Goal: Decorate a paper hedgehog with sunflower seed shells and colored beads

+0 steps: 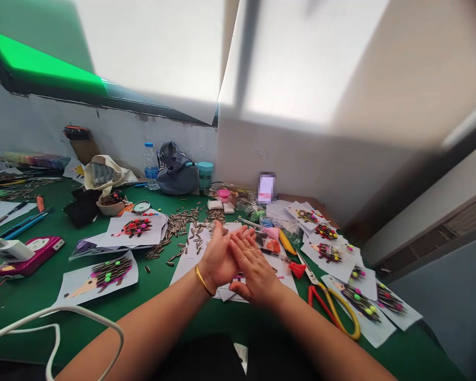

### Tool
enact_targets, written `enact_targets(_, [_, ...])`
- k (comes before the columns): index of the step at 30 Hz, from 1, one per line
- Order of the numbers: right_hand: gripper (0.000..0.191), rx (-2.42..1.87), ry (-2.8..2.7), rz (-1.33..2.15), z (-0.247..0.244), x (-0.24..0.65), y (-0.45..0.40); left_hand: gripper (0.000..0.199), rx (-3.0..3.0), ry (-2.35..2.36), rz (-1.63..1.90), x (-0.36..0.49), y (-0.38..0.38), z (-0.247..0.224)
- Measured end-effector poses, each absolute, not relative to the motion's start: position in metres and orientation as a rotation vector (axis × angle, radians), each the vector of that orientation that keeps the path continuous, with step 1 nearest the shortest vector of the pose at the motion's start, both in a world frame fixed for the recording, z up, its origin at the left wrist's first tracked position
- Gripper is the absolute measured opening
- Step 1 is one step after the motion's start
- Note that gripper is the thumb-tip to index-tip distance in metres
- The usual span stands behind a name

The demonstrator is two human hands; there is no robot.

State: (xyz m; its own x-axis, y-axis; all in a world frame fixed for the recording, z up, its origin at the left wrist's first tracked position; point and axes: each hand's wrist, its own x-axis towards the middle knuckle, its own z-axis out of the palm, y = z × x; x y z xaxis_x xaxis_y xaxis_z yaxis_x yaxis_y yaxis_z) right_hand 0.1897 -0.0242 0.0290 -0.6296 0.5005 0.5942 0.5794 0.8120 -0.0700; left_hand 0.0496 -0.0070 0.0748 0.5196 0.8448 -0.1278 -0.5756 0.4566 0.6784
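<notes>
My left hand (220, 256) is palm up with its fingers stretched out, a gold bangle (204, 280) on its wrist. Across its fingers lies my right hand (254, 264), palm down, fingers extended and thumb apart. The two hands touch; nothing shows held in either. Under and behind them are white sheets (182, 270) on the green table (154, 293), partly hidden by the hands. Sunflower seeds (178, 225) are scattered just left of and beyond the hands. A hedgehog picture (99, 279) covered with seeds and coloured balls lies to the left.
Red-handled scissors (321, 301) with a yellow loop lie at the right, beside several hedgehog pictures (360, 301). A white cable (83, 312) curves at the lower left near a magenta power strip (31, 256). Along the wall stand a water bottle (150, 166), a grey bag (178, 177) and a phone (266, 188).
</notes>
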Motion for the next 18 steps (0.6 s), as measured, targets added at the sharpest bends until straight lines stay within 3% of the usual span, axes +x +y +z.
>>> enact_targets(3, [0.095,-0.858,-2.357,-0.192,0.034,0.195,-0.018,0.086,0.677,0.425,0.826,0.052,-0.01,0.075])
enact_targets(11, [0.092,-0.849,-2.404,-0.097,0.036,0.192,-0.02,0.071,0.666,0.528,0.951,0.043,-0.007,0.07])
enact_targets(13, [0.083,-0.904,-2.373,-0.055,0.041,0.187,-0.014,0.061,0.498,0.541,0.964,0.041,-0.005,0.065])
enact_targets(18, [0.04,-1.01,-2.299,0.16,0.065,0.163,0.029,0.031,0.154,0.633,1.066,0.023,0.006,0.055])
